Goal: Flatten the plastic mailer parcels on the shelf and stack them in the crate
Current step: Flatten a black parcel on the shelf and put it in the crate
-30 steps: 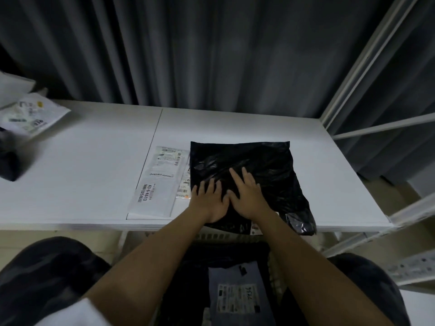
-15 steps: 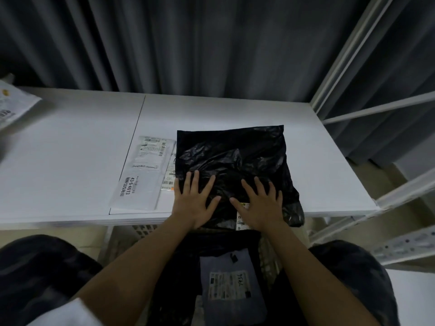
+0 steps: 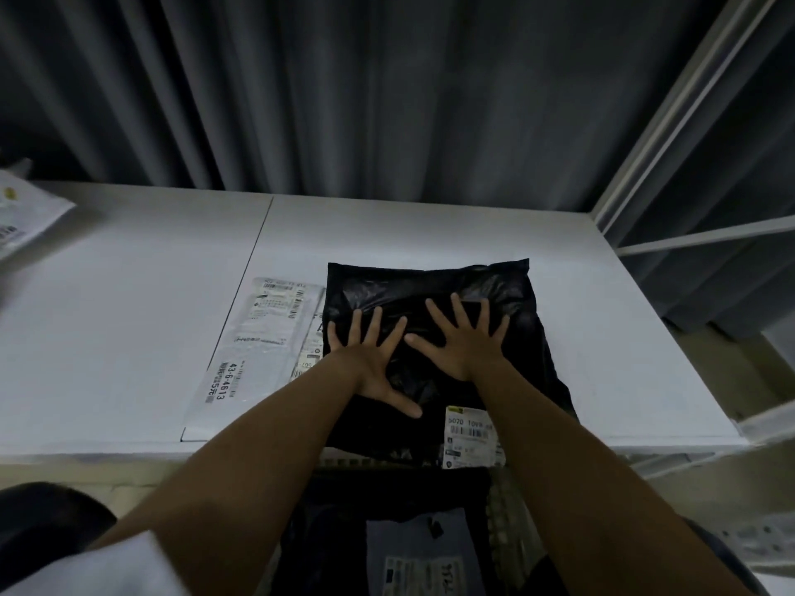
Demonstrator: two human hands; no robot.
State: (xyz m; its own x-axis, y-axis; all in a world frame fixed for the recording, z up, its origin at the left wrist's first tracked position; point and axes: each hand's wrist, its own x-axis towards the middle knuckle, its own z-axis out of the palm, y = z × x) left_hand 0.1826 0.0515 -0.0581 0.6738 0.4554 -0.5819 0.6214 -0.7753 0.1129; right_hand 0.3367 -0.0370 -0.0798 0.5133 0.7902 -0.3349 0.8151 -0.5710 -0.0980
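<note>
The black bag (image 3: 434, 294) is thin plastic, shiny and full of crinkles. A paper sticker (image 3: 469, 432) on it looks smooth and white. The grey bag (image 3: 258, 350) beside it is smooth plastic with a soft shine. The shelf (image 3: 129, 294) is white, flat and matt. The curtain (image 3: 387, 92) behind is dull grey cloth with folds.

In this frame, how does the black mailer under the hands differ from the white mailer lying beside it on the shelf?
The black mailer is dark and wrinkled, the white mailer pale and smooth. The left hand and right hand press flat on the black mailer, while no hand touches the white mailer. The black mailer hangs over the front edge of the shelf; the white mailer lies wholly on it. Both carry printed labels with barcodes.
</note>
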